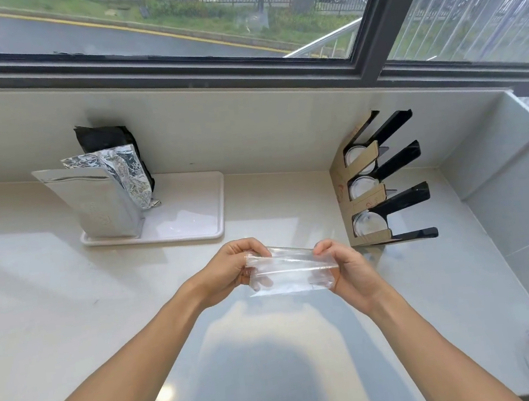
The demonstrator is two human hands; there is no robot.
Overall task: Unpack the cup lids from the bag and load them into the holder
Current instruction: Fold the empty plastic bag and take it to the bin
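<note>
Clear plastic, thin and crinkled: one bag (289, 271), held above the pale counter (54, 306) in the near middle of the scene.

Head view, entries as I read them:

- Bag: one. Long axis runs left to right, stretched between my two hands. I cannot tell whether any lids remain inside; it looks flat.
- Left hand (231, 268): one, closed on the bag's left end, fingers curled over the top edge.
- Right hand (346, 268): one, pinching the bag's right end between thumb and fingers.
- Holder (383, 180): one, cardboard-and-black, standing against the far right wall. It lies right and farther away from the bag, so my right hand is the nearer one.
- Holder slots: three, stacked near to far, each showing a round cup lid (368, 224) or stack; exact lid count hidden.
- White tray (191, 208): one, far left of centre.
- Foil pouches (101, 199): two silver, plus one dark pouch behind, standing on the tray.

Judgement: loading looks largely done; the bag is what remains in hand.
</note>
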